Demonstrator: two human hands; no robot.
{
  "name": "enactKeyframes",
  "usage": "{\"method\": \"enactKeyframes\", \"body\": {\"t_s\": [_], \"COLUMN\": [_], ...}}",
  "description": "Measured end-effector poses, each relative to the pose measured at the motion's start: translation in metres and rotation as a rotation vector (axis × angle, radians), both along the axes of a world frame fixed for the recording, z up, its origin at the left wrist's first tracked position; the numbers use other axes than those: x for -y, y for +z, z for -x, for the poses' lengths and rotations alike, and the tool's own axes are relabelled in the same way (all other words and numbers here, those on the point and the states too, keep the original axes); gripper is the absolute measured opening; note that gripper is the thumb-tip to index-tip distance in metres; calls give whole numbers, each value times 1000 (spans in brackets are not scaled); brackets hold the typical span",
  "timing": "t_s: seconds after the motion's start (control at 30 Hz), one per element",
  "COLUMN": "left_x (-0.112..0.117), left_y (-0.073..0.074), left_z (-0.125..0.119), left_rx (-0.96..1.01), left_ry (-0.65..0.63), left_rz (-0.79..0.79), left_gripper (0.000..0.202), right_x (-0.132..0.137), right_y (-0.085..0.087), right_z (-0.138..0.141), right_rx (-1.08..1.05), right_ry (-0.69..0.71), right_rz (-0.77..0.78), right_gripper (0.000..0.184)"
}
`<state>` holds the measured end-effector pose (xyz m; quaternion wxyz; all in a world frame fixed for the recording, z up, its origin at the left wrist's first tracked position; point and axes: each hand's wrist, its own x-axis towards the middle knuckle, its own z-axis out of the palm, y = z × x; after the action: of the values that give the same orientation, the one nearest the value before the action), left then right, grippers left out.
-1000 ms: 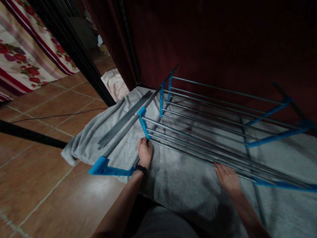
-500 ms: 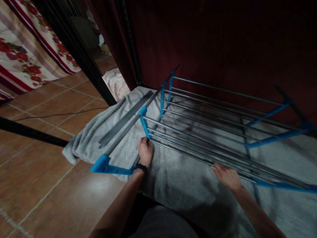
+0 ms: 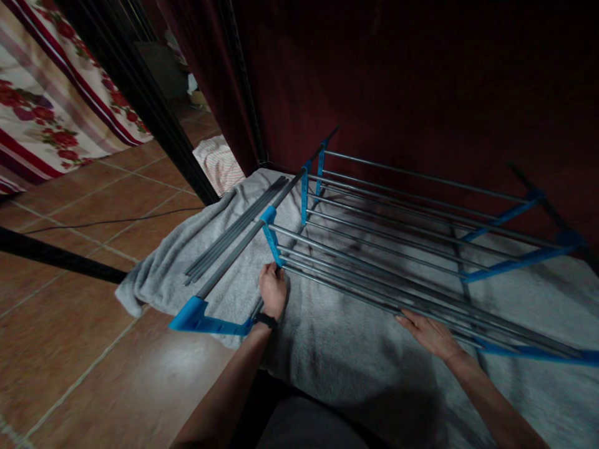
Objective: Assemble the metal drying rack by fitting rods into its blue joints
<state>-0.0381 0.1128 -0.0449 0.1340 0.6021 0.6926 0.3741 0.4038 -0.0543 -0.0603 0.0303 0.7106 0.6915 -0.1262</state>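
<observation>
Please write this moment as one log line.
left hand: at lower end of blue bracket | right hand: holding near rod | loose rods: on blanket

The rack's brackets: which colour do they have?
The brackets are blue; the head view shows them best.

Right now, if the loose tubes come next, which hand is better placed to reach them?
Probably the left hand: it is at a blue bracket, much nearer the loose tubes, though a grey side bar lies between. The right hand is at the long front tube, farther away.
</observation>
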Motion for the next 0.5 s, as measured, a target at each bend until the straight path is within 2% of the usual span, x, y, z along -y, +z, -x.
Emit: {"method": "enactKeyframes", "body": {"t_s": [0.23, 0.5], "left_x": [0, -1], "left_y": [4, 4], "left_z": [0, -1], "left_rx": [3, 1], "left_ry": [13, 20], "left_rz": [4, 20], "left_gripper": [16, 19], "right_x": [9, 7], "right_y": [-3, 2], "right_z": [34, 31], "right_rx": [173, 176], "right_ry": [48, 135], "right_rz": [-315, -236], "right_gripper": [50, 48]}}
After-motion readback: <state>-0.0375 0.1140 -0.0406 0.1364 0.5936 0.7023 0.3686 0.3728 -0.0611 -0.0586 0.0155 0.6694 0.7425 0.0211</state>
